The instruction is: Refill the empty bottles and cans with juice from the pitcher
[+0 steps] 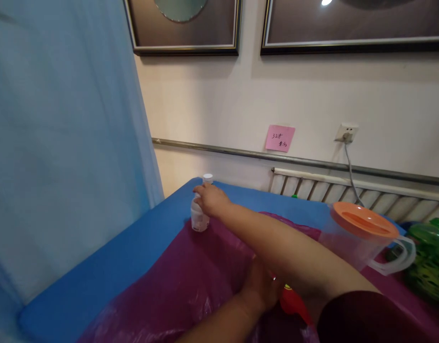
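The right hand [213, 200] has its fingers around the white bottle [200, 220] at the edge of purple plastic sheeting [162, 290]; a tug on that film could topple it. Nearer than the bottle, the left hand [259, 284] is half hidden beside something red [294, 304], so its grip cannot be told. Left of the bottle, past the blue surface [108, 262], hangs a blue curtain [65, 124]; right stand an orange-lidded pitcher [348, 244] and a radiator [315, 190].

At nine o'clock a pale blue fabric curtain [65, 124] is hung. On the cream wall [205, 100], dark-framed rectangular pictures [185, 33] are mounted at eleven and two; at three o'clock, a white ribbed radiator [334, 181] is fitted.
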`<action>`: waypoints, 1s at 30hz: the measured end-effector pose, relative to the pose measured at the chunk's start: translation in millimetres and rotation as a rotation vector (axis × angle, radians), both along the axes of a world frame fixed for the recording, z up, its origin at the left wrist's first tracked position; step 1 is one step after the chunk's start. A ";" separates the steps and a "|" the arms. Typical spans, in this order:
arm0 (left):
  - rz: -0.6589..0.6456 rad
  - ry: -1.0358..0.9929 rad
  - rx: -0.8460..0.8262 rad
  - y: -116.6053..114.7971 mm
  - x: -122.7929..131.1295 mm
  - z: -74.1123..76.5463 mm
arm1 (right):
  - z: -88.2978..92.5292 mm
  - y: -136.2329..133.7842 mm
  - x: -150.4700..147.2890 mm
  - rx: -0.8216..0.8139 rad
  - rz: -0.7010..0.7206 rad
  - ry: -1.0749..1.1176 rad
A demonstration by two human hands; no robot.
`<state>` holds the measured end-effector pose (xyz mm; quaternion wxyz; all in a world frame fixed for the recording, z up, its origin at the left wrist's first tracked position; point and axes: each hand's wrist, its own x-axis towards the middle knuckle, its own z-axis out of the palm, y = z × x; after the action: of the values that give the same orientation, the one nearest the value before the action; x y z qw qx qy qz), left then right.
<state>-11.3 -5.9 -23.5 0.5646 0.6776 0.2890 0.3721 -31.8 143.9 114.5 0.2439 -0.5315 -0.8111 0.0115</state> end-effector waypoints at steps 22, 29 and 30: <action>0.422 0.326 1.224 -4.1 1.7 25.9 | -112.9 -226.1 227.0 0.460 -0.320 0.946; 0.397 0.481 1.271 19.3 0.8 22.8 | -101.6 -234.2 222.3 0.421 -0.246 0.877; 0.408 0.482 1.276 21.2 0.0 22.8 | -100.5 -234.6 221.9 0.415 -0.241 0.865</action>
<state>-11.3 15.3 -0.7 -0.1029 0.8719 0.2525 0.4067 190.1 -90.7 13.9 0.6587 -0.5082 -0.5533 0.0409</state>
